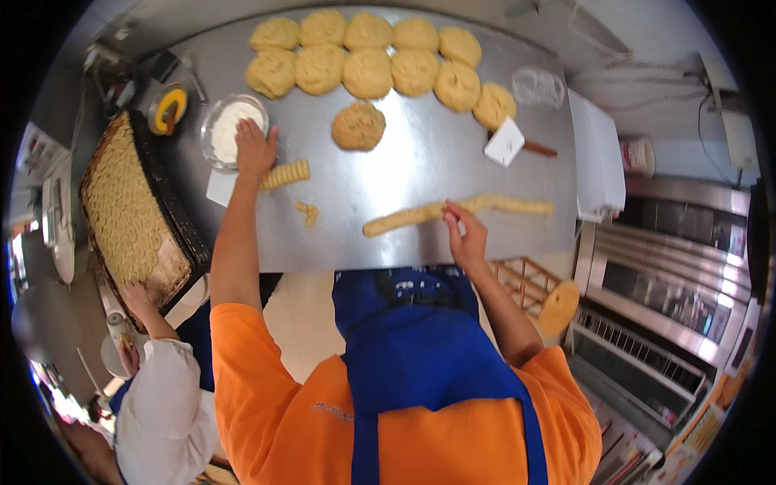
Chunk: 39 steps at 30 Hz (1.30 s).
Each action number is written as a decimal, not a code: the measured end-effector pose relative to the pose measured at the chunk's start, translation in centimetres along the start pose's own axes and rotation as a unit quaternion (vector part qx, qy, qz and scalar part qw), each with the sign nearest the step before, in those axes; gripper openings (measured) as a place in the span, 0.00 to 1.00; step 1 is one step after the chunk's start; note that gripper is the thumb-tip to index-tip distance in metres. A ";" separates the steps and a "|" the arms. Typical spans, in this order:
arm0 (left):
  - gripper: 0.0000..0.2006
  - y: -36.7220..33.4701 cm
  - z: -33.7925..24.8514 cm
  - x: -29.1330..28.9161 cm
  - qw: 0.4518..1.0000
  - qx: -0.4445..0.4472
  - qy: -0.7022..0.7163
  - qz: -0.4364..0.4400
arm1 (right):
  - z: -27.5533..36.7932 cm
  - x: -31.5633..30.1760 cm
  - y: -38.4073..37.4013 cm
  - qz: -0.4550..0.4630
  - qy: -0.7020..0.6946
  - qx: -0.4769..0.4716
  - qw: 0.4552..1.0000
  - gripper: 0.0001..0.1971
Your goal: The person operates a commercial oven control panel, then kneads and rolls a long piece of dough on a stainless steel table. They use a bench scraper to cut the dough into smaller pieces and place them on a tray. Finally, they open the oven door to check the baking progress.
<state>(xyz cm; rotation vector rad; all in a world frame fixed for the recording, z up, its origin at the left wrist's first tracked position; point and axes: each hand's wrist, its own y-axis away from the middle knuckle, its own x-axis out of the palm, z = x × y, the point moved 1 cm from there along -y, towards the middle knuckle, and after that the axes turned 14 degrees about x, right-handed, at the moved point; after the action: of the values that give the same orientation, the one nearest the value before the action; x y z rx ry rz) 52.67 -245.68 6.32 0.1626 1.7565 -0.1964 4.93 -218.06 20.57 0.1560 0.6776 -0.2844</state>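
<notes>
Single view: head camera, left unit of a side-by-side pair, worn on the person's head. Faces steeply down and forward; upright, frame left being the wearer's left. Nearest to the lens, at lower middle: orange shirt and blue apron. Beyond them the steel table spans the upper middle, its far edge bowed by the fisheye lens. Left hand and right hand both fall within the field, over the table. Coverage wide: a co-worker's white sleeve at lower left, a steel appliance toward the right rim. Corners of the frame black.
</notes>
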 end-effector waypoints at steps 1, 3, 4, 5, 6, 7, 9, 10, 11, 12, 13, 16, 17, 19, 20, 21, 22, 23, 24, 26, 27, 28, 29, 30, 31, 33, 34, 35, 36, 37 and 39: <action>0.49 -0.1 0.4 0.2 1.000 0.004 -0.002 0.006 | -0.2 -0.4 0.9 -0.006 -0.016 0.038 0.999 0.14; 0.49 -0.3 0.9 -0.1 1.000 0.015 -0.002 0.011 | -0.1 -1.3 2.1 -0.025 -0.050 0.095 0.994 0.14; 0.49 -0.6 1.2 -0.7 0.999 0.010 0.021 0.031 | -0.4 -1.5 2.8 -0.027 -0.050 0.109 0.992 0.14; 0.48 -1.1 1.7 -1.5 0.998 0.004 0.044 0.047 | -0.9 -1.7 3.1 -0.029 -0.052 0.118 0.991 0.14; 0.48 -1.1 1.8 -2.0 0.996 -0.004 0.065 0.063 | -1.3 -2.0 3.3 -0.030 -0.055 0.127 0.990 0.14; 0.48 -0.3 1.7 -2.1 0.993 -0.030 0.114 -0.021 | -1.5 -2.4 3.0 -0.040 -0.062 0.124 0.990 0.15; 0.46 0.4 -5.2 -5.8 0.963 0.009 0.246 -0.108 | -2.4 -3.6 3.2 -0.079 -0.058 0.137 0.986 0.15; 0.45 1.8 -8.9 -7.8 0.930 0.022 0.333 -0.152 | -2.8 -3.8 2.9 -0.082 -0.109 0.165 0.977 0.15; 0.47 3.7 -12.3 -8.5 0.857 -0.016 0.496 -0.141 | -3.3 -3.7 2.0 -0.079 -0.164 0.187 0.965 0.15; 0.48 5.5 -16.0 -9.0 0.753 -0.052 0.643 -0.130 | -3.8 -3.7 0.9 -0.075 -0.219 0.203 0.952 0.15; 0.49 6.6 -20.1 -9.2 0.623 -0.079 0.770 -0.111 | -4.3 -3.9 0.0 -0.039 -0.201 0.201 0.958 0.16; 0.54 9.7 -30.8 -9.9 0.259 -0.097 0.961 -0.007 | -2.0 -3.2 -3.9 0.023 -0.220 0.127 0.967 0.18; 0.55 10.4 -34.0 -9.6 0.231 -0.107 0.967 0.012 | -2.1 -2.7 -5.3 0.050 -0.219 0.118 0.967 0.22; 0.56 11.6 -39.3 -8.6 0.220 -0.110 0.968 0.053 | -2.0 -1.4 -8.4 0.093 -0.233 0.097 0.963 0.29; 0.56 12.1 -41.5 -8.3 0.235 -0.099 0.964 0.077 | -1.3 -1.1 -9.3 0.105 -0.246 0.082 0.960 0.32; 0.56 12.2 -43.6 -8.2 0.255 -0.086 0.958 0.095 | -0.3 -0.8 -9.4 0.122 -0.226 0.084 0.963 0.34; 0.56 11.9 -46.2 -9.2 0.352 -0.062 0.929 0.096 | 0.4 -0.6 -9.0 0.140 -0.207 0.089 0.964 0.36; 0.55 11.1 -47.3 -8.9 0.413 -0.096 0.903 0.064 | 0.5 -0.7 -8.4 0.153 -0.168 0.045 0.973 0.39; 0.55 9.9 -48.1 -8.3 0.471 -0.129 0.872 0.031 | 0.7 -0.9 -7.6 0.146 -0.178 -0.007 0.973 0.39; 0.51 6.5 -47.8 -5.8 0.496 -0.187 0.848 0.013 | 1.2 -2.1 -5.7 0.132 -0.187 -0.106 0.968 0.39; 0.53 5.3 -47.0 -3.3 0.449 -0.148 0.881 -0.005 | 2.1 -2.6 -4.6 0.129 -0.189 -0.130 0.965 0.41; 0.51 5.5 -48.1 -3.2 0.432 -0.152 0.889 -0.002 | 1.4 -3.1 -4.9 0.112 -0.172 -0.140 0.969 0.41; 0.50 5.6 -49.1 -3.8 0.416 -0.158 0.895 -0.001 | 0.6 -3.5 -5.5 0.098 -0.157 -0.151 0.971 0.41; 0.49 5.9 -50.1 -4.4 0.401 -0.164 0.901 -0.002 | -0.1 -3.8 -6.3 0.085 -0.142 -0.163 0.973 0.41; 0.49 7.4 -51.0 -5.2 0.424 -0.082 0.902 -0.002 | -1.1 -4.1 -7.5 0.055 -0.102 -0.163 0.980 0.40; 0.50 10.5 -51.5 -6.8 0.419 -0.090 0.900 0.083 | -3.2 -4.7 -9.5 0.023 -0.069 -0.135 0.988 0.37; 0.51 11.5 -51.5 -6.7 0.439 -0.084 0.887 0.116 | -4.0 -5.6 -10.4 0.011 -0.068 -0.110 0.992 0.34; 0.46 12.9 -50.3 -3.7 0.447 -0.082 0.883 0.120 | -5.0 -5.9 -10.8 0.076 -0.090 -0.042 0.992 0.32; 0.40 14.2 -48.9 -3.0 0.588 -0.025 0.798 0.131 | -6.9 -6.2 -11.2 0.131 -0.104 0.033 0.985 0.29; 0.34 16.0 -47.1 -2.6 0.710 0.030 0.689 0.142 | -8.2 -6.0 -11.2 0.126 0.017 -0.015 0.992 0.26; 0.33 20.4 -43.6 -1.5 0.905 0.055 0.419 0.049 | -10.1 -4.3 -8.5 0.081 0.057 -0.138 0.985 0.27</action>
<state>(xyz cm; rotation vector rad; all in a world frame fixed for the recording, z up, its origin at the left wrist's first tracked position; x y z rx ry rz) 15.70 -216.18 15.08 0.4715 2.5879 -0.1612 -6.86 -222.84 15.08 -0.0381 0.8062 -0.0227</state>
